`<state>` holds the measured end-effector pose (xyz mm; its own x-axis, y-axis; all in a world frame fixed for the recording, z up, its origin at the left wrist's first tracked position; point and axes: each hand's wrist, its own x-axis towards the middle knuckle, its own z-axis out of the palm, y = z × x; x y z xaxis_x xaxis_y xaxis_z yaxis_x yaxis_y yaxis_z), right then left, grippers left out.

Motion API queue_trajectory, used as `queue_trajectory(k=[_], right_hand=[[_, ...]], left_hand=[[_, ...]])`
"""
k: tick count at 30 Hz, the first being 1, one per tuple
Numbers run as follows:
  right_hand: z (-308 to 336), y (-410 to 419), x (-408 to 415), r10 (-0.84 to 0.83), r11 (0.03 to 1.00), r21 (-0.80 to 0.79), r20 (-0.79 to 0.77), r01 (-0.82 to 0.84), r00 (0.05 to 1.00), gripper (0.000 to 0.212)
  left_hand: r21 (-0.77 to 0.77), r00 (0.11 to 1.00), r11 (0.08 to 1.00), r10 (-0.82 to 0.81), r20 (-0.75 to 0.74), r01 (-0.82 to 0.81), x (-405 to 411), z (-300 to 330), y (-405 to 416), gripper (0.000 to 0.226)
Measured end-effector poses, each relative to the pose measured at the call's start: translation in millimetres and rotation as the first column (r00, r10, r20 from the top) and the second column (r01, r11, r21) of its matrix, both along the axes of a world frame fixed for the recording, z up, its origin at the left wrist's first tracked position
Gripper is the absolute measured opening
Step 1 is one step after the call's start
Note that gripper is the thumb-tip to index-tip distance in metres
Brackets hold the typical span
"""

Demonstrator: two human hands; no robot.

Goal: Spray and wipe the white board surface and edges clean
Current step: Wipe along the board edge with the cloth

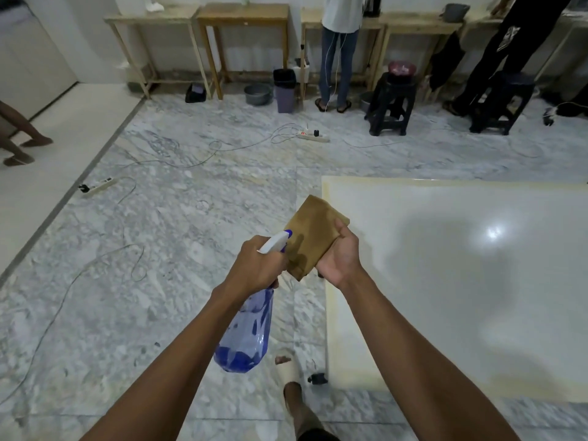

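Grey marble floor [178, 224]; wooden tables [241, 17] along white wall [95, 30].

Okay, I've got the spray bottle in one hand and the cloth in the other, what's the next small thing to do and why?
Probably squeeze the trigger to wet the cloth. The left hand grips the spray bottle with its nozzle right against the folded brown cloth, which the right hand holds up in front of it. The white board lies on the floor to the right, not yet under the cloth.
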<state>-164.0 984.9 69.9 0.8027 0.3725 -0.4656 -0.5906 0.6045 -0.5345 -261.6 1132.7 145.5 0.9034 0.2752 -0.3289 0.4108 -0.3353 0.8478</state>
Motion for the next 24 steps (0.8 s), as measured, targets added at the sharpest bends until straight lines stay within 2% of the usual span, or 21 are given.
queue_trajectory(k=[2,5,7,8,9,11,12,14,16,17,19,20,21,22,24], right_hand=[[-12.4,9.6,36.4,0.002,1.0,0.008,-0.023,-0.002,1.0,0.05],[-37.3,11.7,97.7,-0.013,0.996,-0.085,-0.052,0.009,0.999,0.053],[-54.7,8.0,146.8,-0.007,0.973,-0.23,-0.038,-0.002,0.999,0.054],[-59.6,7.0,172.8,-0.003,0.932,-0.363,-0.021,-0.005,1.0,0.054],[-62.2,7.1,199.2,0.031,0.85,-0.527,0.014,-0.019,0.999,0.051],[-65.1,10.2,259.7,0.189,0.569,-0.822,0.15,0.016,0.97,0.044],[-67.2,13.6,289.8,0.294,0.469,-0.878,0.254,0.092,0.921,0.04],[-81.9,22.3,352.6,0.488,0.392,-0.894,0.401,0.216,0.776,0.039],[-109.8,31.0,410.3,0.627,0.307,-0.908,0.418,0.284,0.657,0.043],[-129.9,35.1,433.9,0.693,0.203,-0.934,0.35,0.295,0.631,0.043],[-174.2,44.7,455.6,0.799,-0.121,-0.968,0.036,0.22,0.6,0.048],[-197.9,48.9,455.4,0.828,-0.289,-0.937,-0.143,0.195,0.542,0.054],[-218.3,51.3,449.3,0.838,-0.41,-0.88,-0.259,0.241,0.481,0.058],[-234.2,52.4,440.1,0.838,-0.467,-0.83,-0.306,0.303,0.453,0.06],[-250.6,54.1,428.8,0.828,-0.484,-0.807,-0.297,0.34,0.475,0.062]], left_hand=[[-0.002,1.0,1.0,-0.003,-0.001,0.003,38.0,-3.9,12.0,0.027],[-0.014,1.0,1.0,0.012,-0.016,-0.012,100.8,-12.7,32.7,0.027],[-0.027,0.999,0.999,0.023,-0.036,-0.024,142.0,-19.3,48.7,0.027],[-0.034,0.999,0.999,0.021,-0.043,-0.022,161.2,-22.0,56.4,0.026],[-0.037,0.999,0.999,0.018,-0.051,-0.02,179.4,-23.3,63.9,0.024],[-0.036,0.999,0.999,0.007,-0.053,-0.008,214.9,-27.0,78.7,0.018],[-0.032,0.999,0.999,-0.001,-0.044,0.0,231.0,-29.0,86.1,0.016],[-0.015,1.0,1.0,-0.011,-0.019,0.011,261.3,-36.4,99.6,0.015],[0.009,1.0,1.0,-0.014,0.01,0.014,287.7,-49.3,111.8,0.015],[0.019,1.0,1.0,-0.014,0.016,0.014,298.4,-57.2,117.1,0.015],[0.023,1.0,1.0,-0.014,0.008,0.014,315.0,-75.0,125.3,0.016],[0.015,1.0,1.0,-0.011,-0.009,0.011,321.2,-84.4,128.4,0.017],[0.003,0.999,1.0,-0.006,-0.032,0.007,325.3,-92.6,130.8,0.017],[-0.011,0.999,1.0,-0.002,-0.054,0.001,328.0,-100.3,132.5,0.018],[-0.021,0.996,1.0,-0.003,-0.091,0.001,330.2,-112.0,134.1,0.019]])
